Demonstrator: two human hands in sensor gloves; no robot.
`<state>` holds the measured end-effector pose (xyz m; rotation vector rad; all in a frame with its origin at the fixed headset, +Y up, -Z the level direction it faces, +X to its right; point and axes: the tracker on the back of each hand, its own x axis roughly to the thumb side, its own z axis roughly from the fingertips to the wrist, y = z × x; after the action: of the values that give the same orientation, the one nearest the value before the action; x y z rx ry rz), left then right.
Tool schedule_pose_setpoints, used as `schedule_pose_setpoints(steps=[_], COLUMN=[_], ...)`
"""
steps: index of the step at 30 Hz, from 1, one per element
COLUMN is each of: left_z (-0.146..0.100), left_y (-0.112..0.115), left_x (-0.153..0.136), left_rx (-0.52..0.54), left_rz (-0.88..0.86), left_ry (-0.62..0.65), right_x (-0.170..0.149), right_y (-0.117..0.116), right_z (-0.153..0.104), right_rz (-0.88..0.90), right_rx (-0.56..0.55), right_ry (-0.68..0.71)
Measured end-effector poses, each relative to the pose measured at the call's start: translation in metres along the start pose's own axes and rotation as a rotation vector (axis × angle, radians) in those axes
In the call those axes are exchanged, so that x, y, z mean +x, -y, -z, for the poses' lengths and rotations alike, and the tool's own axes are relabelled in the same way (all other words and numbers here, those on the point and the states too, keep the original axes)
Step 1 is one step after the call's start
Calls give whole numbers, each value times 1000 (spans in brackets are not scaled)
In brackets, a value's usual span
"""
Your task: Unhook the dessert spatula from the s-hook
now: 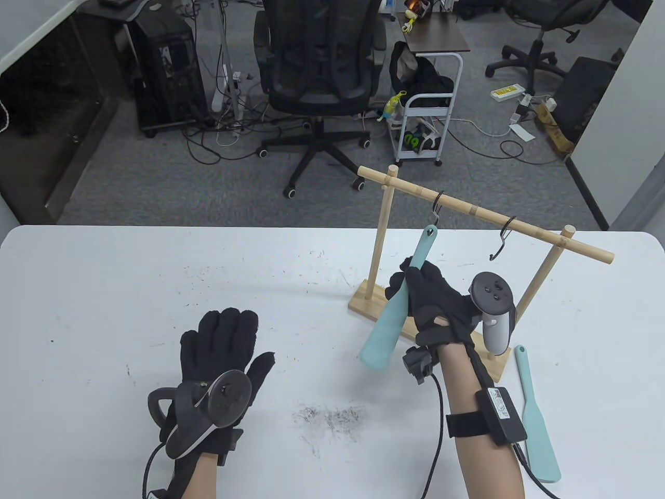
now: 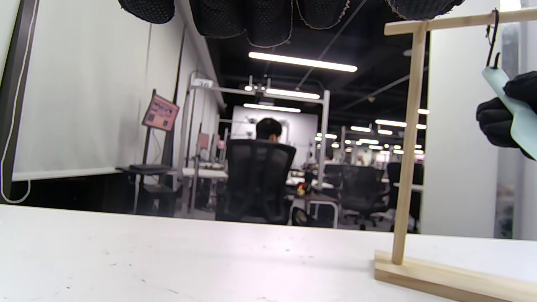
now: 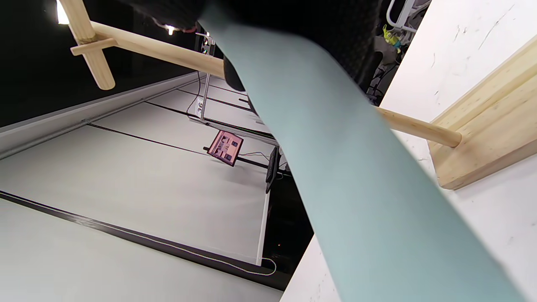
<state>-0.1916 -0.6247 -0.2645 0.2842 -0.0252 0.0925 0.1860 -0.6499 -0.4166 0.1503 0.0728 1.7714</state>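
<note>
A light teal dessert spatula [image 1: 395,306] hangs by its handle hole from a black s-hook [image 1: 437,208] on the wooden rack's crossbar [image 1: 483,213]. My right hand [image 1: 428,299] grips the spatula's handle and holds it slanted, blade down-left above the table. The spatula fills the right wrist view [image 3: 356,188] and its handle end shows in the left wrist view [image 2: 512,105]. My left hand [image 1: 223,338] lies flat and open on the table, apart from the rack, holding nothing.
A second s-hook [image 1: 503,239] hangs empty further right on the crossbar. Another teal spatula [image 1: 535,416] lies on the table by my right forearm. The rack's base [image 1: 363,301] and posts stand behind my right hand. An office chair [image 1: 317,78] stands beyond the table.
</note>
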Motion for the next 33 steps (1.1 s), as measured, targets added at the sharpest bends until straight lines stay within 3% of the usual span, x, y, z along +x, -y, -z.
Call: schedule_pose_setpoints(steps=[21, 33], left_z=[0, 1], left_y=[0, 1], left_x=[0, 1], left_rx=[-5, -7], left_rz=[3, 1], left_ry=[-1, 1], right_x=[22, 18], right_y=[0, -14], right_z=[-15, -40], right_rz=[-36, -142], right_rx=[34, 175], right_ry=[76, 107])
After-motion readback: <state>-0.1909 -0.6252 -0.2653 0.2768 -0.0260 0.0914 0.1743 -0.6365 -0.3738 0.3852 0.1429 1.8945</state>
